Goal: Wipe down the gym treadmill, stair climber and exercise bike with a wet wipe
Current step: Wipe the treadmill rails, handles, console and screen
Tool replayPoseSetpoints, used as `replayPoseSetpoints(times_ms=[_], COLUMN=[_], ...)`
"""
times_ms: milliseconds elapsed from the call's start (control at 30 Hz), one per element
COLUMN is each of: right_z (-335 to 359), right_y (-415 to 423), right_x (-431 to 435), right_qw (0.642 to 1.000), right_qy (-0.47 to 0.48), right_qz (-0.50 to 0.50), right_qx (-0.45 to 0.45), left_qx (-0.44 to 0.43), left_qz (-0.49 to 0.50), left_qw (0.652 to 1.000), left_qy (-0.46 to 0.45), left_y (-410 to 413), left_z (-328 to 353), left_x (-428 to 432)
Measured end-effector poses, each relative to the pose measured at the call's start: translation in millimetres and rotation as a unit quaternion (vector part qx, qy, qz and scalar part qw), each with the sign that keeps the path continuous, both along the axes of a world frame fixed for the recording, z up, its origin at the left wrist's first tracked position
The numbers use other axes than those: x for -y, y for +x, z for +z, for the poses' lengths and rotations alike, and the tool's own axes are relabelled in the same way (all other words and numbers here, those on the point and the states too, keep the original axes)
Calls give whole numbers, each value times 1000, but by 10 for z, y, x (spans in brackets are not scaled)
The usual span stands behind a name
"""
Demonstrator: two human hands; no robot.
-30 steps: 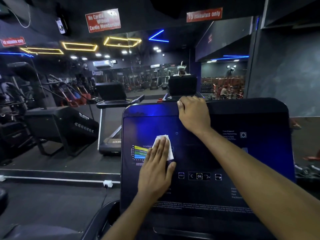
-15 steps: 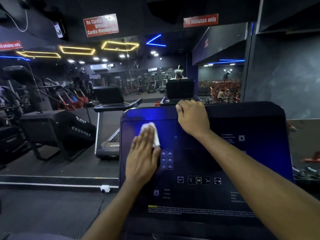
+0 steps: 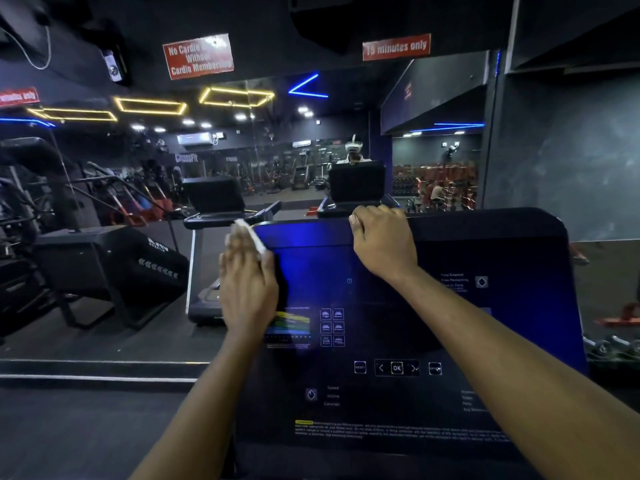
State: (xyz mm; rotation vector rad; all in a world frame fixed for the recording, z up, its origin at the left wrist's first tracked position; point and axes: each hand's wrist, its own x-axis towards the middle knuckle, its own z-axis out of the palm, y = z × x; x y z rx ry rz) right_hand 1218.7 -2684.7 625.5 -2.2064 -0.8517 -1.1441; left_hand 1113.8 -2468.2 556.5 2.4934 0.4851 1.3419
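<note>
My left hand lies flat, fingers straight and close together, pressing a white wet wipe against the top left corner of the treadmill console. The wipe sits under the fingertips and pokes out beyond them at the console's upper edge. The hand covers the rest of it, so I cannot tell how it is folded.

My right hand is up and to the right of the left one. Its fingers are curled over the console's top edge, gripping the panel. The two hands are apart, with a strip of blue-lit panel between them.

Just right of my left wrist a coloured graph shows on the dark face. Lower down, below my right hand, is the OK button with an arrow on either side. Beyond my left fingertips stands a neighbouring treadmill, and further left of that hand a black stair climber. High above both hands a red sign hangs over the wall mirror.
</note>
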Motion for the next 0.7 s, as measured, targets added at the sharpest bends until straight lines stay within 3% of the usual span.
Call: replayPoseSetpoints(times_ms=[67, 267, 400, 467, 567, 700], right_z=[-9, 40, 74, 79, 117, 163], right_y=[-4, -13, 5, -11, -27, -65], right_x=[-4, 24, 55, 47, 72, 142], right_qw=[1000, 999, 998, 999, 998, 989], right_qy=[-2, -17, -26, -17, -28, -42], right_qz=[-8, 16, 27, 23, 37, 87], right_qx=[-4, -31, -46, -38, -53, -115], left_qx=[17, -16, -3, 4, -27, -84], left_qz=[10, -100, -25, -50, -155, -213], left_qw=[999, 986, 999, 998, 978, 940], left_qy=[-32, 135, 38, 23, 134, 253], left_y=[51, 109, 121, 171, 95, -92], left_z=[83, -147, 89, 53, -431, -733], left_x=[80, 440, 239, 549, 1008, 878])
